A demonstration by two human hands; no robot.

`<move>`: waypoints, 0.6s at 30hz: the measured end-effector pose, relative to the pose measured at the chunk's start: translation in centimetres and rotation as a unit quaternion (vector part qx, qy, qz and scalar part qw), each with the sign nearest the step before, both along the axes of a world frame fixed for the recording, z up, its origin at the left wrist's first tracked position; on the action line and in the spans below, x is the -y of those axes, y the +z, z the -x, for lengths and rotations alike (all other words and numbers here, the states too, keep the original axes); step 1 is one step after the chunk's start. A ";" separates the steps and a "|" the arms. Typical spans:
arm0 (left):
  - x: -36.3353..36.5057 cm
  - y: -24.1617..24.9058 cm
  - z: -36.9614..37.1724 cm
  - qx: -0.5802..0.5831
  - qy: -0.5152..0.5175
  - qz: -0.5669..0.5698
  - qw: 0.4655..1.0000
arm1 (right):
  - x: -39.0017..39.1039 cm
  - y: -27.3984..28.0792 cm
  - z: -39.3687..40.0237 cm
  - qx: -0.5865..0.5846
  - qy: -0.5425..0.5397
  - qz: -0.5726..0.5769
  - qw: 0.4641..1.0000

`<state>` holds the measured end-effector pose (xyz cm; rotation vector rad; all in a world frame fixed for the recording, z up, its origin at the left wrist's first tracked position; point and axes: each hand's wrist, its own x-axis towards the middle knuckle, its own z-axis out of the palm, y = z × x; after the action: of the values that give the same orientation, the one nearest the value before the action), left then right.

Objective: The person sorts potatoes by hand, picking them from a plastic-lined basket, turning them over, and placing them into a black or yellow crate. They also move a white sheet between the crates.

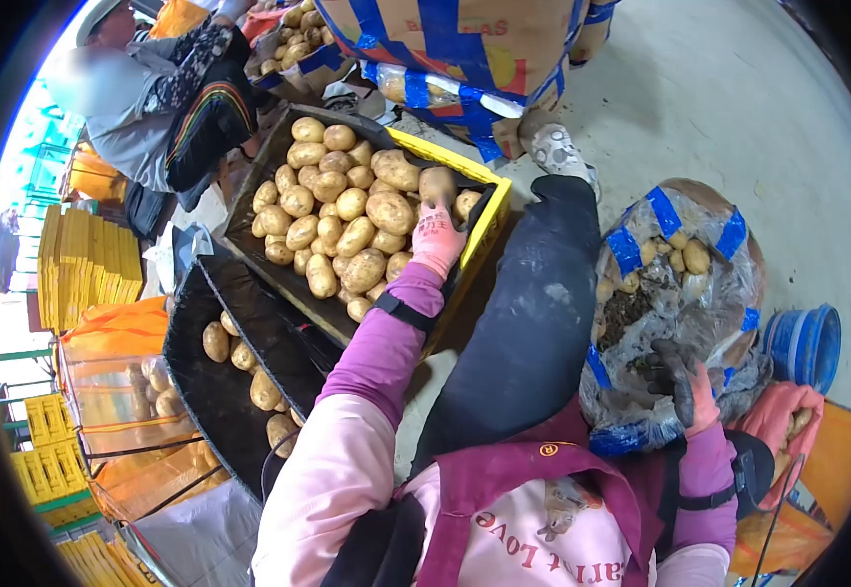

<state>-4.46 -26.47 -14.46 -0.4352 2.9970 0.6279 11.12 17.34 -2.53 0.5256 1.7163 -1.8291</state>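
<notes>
My left hand (438, 238), in a pink glove with printed lettering, reaches into a yellow-rimmed crate (489, 220) heaped with potatoes. Its fingers are closed on a brownish potato (437, 186) near the crate's right side. More large potatoes (365, 267) lie below and beside that hand. My right hand (682, 384), its pink glove dark grey over the fingers, hangs with fingers apart above a round, plastic-lined container (641, 391). I see nothing held in it. Inside the container are small potatoes (675, 256) and dark debris.
At left, a black-lined crate (190, 362) holds several potatoes. A person (185, 117) sits at upper left, near stacked yellow crates (88, 269). A blue-taped cardboard box (464, 49) stands ahead; a blue bucket (803, 347) is at right. My leg (523, 313) extends between crate and container.
</notes>
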 end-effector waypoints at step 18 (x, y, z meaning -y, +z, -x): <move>5.1 -10.8 6.8 0.031 -0.076 -0.076 0.994 | 0.1 -0.2 -0.5 0.008 0.008 0.036 0.999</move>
<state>-11.23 -31.61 -25.23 -0.2106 2.8619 0.8042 11.61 17.22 -2.74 0.4954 1.6321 -1.8638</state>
